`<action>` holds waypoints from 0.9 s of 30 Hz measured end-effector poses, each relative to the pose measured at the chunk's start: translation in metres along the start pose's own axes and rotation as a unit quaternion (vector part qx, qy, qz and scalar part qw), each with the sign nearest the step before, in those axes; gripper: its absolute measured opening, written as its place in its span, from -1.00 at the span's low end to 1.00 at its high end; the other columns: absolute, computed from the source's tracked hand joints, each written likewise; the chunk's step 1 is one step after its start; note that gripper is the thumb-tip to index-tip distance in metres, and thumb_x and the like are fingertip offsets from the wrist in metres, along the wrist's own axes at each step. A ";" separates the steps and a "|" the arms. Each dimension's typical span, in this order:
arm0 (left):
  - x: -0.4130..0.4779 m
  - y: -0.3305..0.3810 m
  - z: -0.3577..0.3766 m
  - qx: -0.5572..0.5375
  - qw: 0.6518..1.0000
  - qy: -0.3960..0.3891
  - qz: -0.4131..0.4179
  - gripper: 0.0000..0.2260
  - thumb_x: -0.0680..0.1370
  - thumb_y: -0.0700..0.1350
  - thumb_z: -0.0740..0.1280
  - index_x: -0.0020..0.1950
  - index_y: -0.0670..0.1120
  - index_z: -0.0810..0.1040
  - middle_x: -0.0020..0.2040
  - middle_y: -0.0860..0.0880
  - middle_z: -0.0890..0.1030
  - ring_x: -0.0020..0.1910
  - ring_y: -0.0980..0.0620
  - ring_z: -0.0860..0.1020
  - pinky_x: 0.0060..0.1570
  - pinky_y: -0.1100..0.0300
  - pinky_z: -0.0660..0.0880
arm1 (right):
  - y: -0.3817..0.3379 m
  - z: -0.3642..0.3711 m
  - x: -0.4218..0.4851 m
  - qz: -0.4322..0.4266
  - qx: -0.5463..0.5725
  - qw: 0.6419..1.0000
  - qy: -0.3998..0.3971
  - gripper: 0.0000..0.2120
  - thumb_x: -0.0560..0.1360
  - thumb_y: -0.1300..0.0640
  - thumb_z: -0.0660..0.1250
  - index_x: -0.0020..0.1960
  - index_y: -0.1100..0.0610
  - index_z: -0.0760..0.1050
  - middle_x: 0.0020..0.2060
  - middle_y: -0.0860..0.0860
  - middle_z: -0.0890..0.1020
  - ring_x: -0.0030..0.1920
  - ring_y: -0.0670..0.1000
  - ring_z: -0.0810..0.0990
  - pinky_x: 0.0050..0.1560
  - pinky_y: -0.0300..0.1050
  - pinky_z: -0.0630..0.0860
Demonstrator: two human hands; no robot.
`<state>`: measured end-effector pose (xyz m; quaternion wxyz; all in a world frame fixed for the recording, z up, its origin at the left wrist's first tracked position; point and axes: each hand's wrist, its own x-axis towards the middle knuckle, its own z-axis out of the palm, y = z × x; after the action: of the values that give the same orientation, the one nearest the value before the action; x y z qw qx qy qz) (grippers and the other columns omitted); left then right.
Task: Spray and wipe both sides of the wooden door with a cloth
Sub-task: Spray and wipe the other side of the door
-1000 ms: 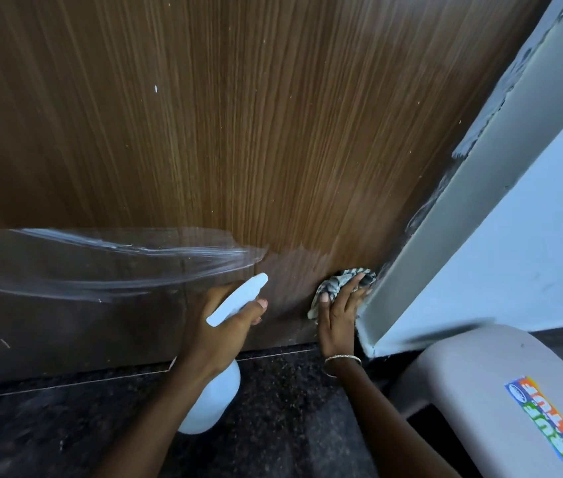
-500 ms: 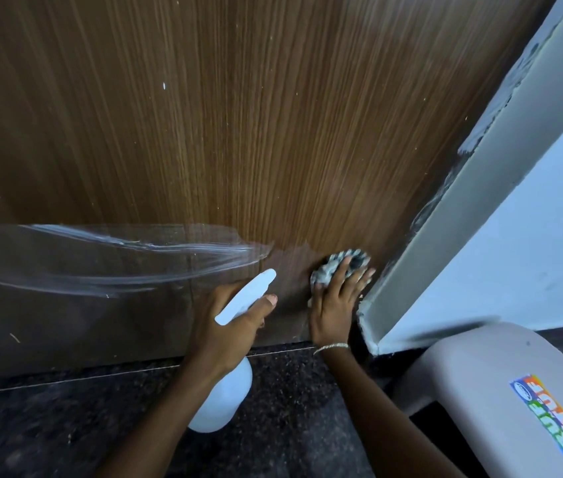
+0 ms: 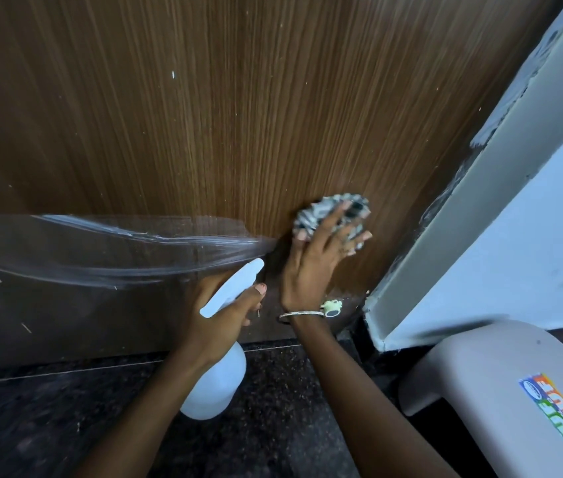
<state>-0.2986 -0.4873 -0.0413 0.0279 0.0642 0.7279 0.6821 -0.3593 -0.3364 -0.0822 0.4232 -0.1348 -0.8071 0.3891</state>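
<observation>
Low on the wooden door (image 3: pixel 238 98), at 9 o'clock from my hands, a clear plastic film (image 3: pixel 66 257) covers the dark bottom strip. Its upper edge is loose and wrinkled, so I think a cloth could catch on it.

My left hand (image 3: pixel 224 315) is closed around the neck of the white spray bottle (image 3: pixel 216 384), with the thumb lying beside the head. The nozzle points toward 1 o'clock, at the door, and the round body hangs below my fist, above the dark floor (image 3: pixel 273 426). The bottle seems to be light plastic. The neck is the sure place to hold it, because the smooth body may be slippery when wet.

My right hand (image 3: pixel 318 267) has its fingers spread and nearly straight, and it presses the cloth (image 3: pixel 328 212) flat on the door, just right of the film's end. The cloth is soft and bunched and takes the form of my palm. I judge it holds best under flat fingers. The door itself is stiff and smooth and can bear firm pressure.

At 3 o'clock stands the grey door frame (image 3: pixel 462 208), and at 5 o'clock a plastic stool (image 3: pixel 514 391).
</observation>
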 end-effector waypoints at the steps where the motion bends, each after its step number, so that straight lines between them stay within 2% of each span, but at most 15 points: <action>1: 0.001 -0.001 -0.001 0.000 1.000 0.001 0.003 -0.95 0.51 -0.17 0.45 -0.05 -0.06 0.68 -0.29 -0.02 0.69 -0.24 -0.02 0.67 -0.35 0.23 0.57 | -0.005 0.005 -0.002 -0.046 -0.027 0.999 0.000 -0.27 0.69 0.09 0.18 0.68 0.03 -0.22 0.63 0.10 -0.33 0.56 0.29 -0.47 0.53 0.36 -0.39; 3: 0.004 -0.002 0.000 0.002 1.000 0.001 0.008 -0.93 0.51 -0.16 0.45 -0.02 -0.10 0.69 -0.28 -0.02 0.69 -0.25 -0.01 0.67 -0.36 0.24 0.55 | 0.002 0.013 -0.012 -0.114 -0.081 0.990 -0.003 -0.18 0.64 0.18 0.25 0.68 -0.02 -0.24 0.63 0.06 -0.34 0.58 0.35 -0.40 0.55 0.40 -0.33; 5: 0.006 -0.001 0.001 0.001 1.000 0.002 0.012 -0.93 0.52 -0.17 0.45 -0.02 -0.12 0.69 -0.29 -0.01 0.69 -0.27 0.03 0.67 -0.38 0.28 0.54 | 0.029 0.015 -0.024 -0.165 -0.125 0.978 -0.026 -0.12 0.61 0.16 0.29 0.68 -0.06 -0.25 0.64 0.03 -0.32 0.59 0.36 -0.35 0.57 0.36 -0.31; 8: 0.007 -0.002 0.003 -0.006 1.000 0.000 0.009 -0.95 0.52 -0.19 0.43 -0.04 -0.11 0.67 -0.29 -0.01 0.69 -0.26 0.04 0.67 -0.38 0.29 0.55 | 0.080 0.005 -0.041 -0.178 -0.168 0.967 -0.074 -0.05 0.59 0.21 0.36 0.68 -0.08 -0.25 0.65 0.03 -0.29 0.61 0.33 -0.34 0.59 0.21 -0.35; 9: 0.007 -0.002 0.004 -0.008 1.000 -0.002 0.006 -0.96 0.53 -0.20 0.43 -0.05 -0.08 0.67 -0.29 -0.02 0.69 -0.25 0.03 0.67 -0.37 0.29 0.56 | 0.095 0.000 -0.044 -0.160 -0.171 0.969 -0.079 -0.03 0.58 0.25 0.35 0.68 -0.08 -0.26 0.65 0.02 -0.30 0.61 0.30 -0.36 0.60 0.10 -0.38; 11: 0.007 -0.003 0.007 -0.003 1.000 -0.005 0.003 -0.93 0.53 -0.20 0.42 -0.11 -0.04 0.65 -0.28 -0.04 0.68 -0.25 0.02 0.66 -0.36 0.30 0.56 | 0.120 -0.010 -0.045 -0.104 -0.165 0.978 -0.078 -0.10 0.57 0.26 0.20 0.66 -0.08 -0.32 0.63 0.02 -0.36 0.60 0.27 -0.39 0.59 -0.02 -0.39; 13: 0.007 -0.003 0.008 -0.004 1.000 -0.004 0.001 -0.93 0.53 -0.20 0.42 -0.12 -0.04 0.64 -0.29 -0.05 0.67 -0.25 0.01 0.65 -0.36 0.31 0.56 | 0.138 -0.019 -0.043 -0.027 -0.133 0.988 -0.076 -0.18 0.59 0.20 0.06 0.64 -0.09 -0.39 0.61 0.08 -0.37 0.61 0.23 -0.40 0.60 0.01 -0.34; 15: 0.006 -0.004 0.006 -0.009 1.000 -0.005 -0.002 -0.94 0.52 -0.20 0.43 -0.09 -0.05 0.65 -0.29 -0.02 0.68 -0.26 0.03 0.66 -0.38 0.33 0.56 | 0.150 -0.023 -0.040 0.072 -0.071 0.993 -0.062 -0.22 0.66 0.11 0.07 0.60 -0.10 -0.46 0.62 0.15 -0.31 0.61 0.16 -0.38 0.63 0.10 -0.24; 17: 0.006 -0.006 0.002 -0.013 1.000 -0.002 -0.012 -0.94 0.52 -0.20 0.43 -0.03 -0.07 0.66 -0.28 0.01 0.68 -0.24 0.05 0.67 -0.38 0.33 0.55 | 0.151 -0.022 -0.037 0.146 -0.010 0.989 -0.024 -0.27 0.68 -0.08 0.03 0.59 -0.02 -0.43 0.64 0.21 -0.26 0.64 0.17 -0.31 0.63 0.19 -0.16; 20: 0.004 -0.010 -0.007 -0.008 1.000 0.009 -0.022 -0.86 0.51 -0.17 0.45 0.06 -0.09 0.66 -0.20 -0.01 0.70 -0.20 0.04 0.68 -0.37 0.31 0.56 | 0.135 -0.014 -0.037 0.236 0.058 0.970 0.028 -0.23 0.62 -0.12 -0.01 0.62 0.12 -0.37 0.64 0.25 -0.21 0.65 0.22 -0.19 0.63 0.13 -0.18; 23: 0.002 -0.015 -0.015 0.016 1.000 0.010 -0.016 -0.84 0.51 -0.15 0.45 0.08 -0.10 0.67 -0.21 0.01 0.70 -0.19 0.03 0.68 -0.35 0.29 0.56 | 0.119 -0.004 -0.046 0.268 0.052 0.961 0.037 -0.23 0.62 -0.03 0.03 0.64 0.23 -0.31 0.62 0.33 -0.19 0.64 0.28 -0.14 0.57 -0.08 -0.20; 27: 0.001 -0.020 -0.018 0.015 0.999 0.011 -0.030 -0.84 0.51 -0.15 0.45 0.08 -0.11 0.68 -0.23 0.01 0.70 -0.19 0.01 0.68 -0.35 0.29 0.56 | 0.107 0.012 -0.073 0.245 -0.052 0.968 -0.027 -0.25 0.62 0.09 0.09 0.62 0.33 -0.24 0.58 0.44 -0.09 0.60 0.43 -0.07 0.60 0.18 -0.13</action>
<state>-0.3034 -0.5059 -0.0601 0.0393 0.0350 0.7402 0.6703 -0.3369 -0.3120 -0.2077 0.2858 -0.3397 -0.7798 0.4414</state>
